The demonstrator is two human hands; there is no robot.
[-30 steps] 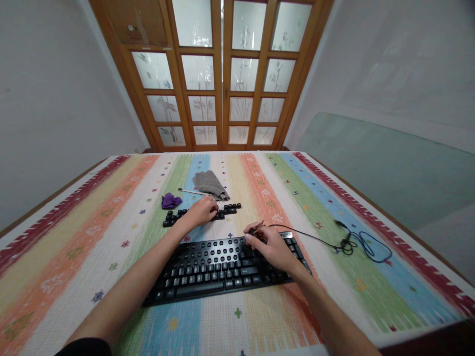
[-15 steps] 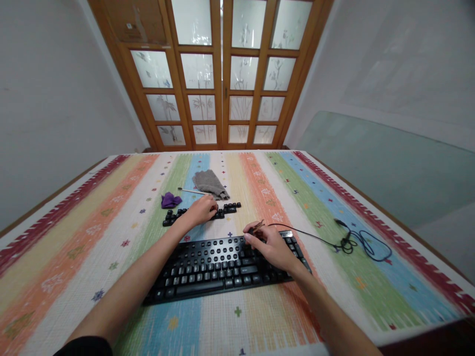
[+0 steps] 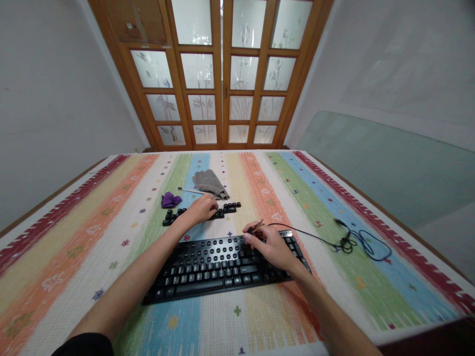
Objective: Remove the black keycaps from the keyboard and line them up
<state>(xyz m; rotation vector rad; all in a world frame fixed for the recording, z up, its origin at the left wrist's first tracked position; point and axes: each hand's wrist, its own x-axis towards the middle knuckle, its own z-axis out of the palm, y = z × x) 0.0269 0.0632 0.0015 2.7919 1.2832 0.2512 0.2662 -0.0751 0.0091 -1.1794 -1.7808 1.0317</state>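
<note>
1. Unmoved vs. prev. frame, head cam: L hand (image 3: pixel 202 207), R hand (image 3: pixel 270 244), kbd (image 3: pixel 200 286).
2. Kbd: flat on striped tablecloth (image 3: pixel 220 321), nearer than loose keycaps (image 3: pixel 230 209).
3. L hand: fingers curled at keycaps; grip, can't tell.
4. R hand: closed on thin brown item (image 3: pixel 259 226), over kbd's rt. part.
5. Purple cloth (image 3: pixel 170 200), grey cloth (image 3: pixel 211 184): beyond keycaps.

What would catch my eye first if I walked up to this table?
Probably the black keyboard in the near middle, whose upper rows appear to lack keycaps. Just beyond it lie loose black keycaps, with the left hand at them, while the right hand holds a thin brownish item above the keyboard. The boldly striped tablecloth spreads beneath.
</note>
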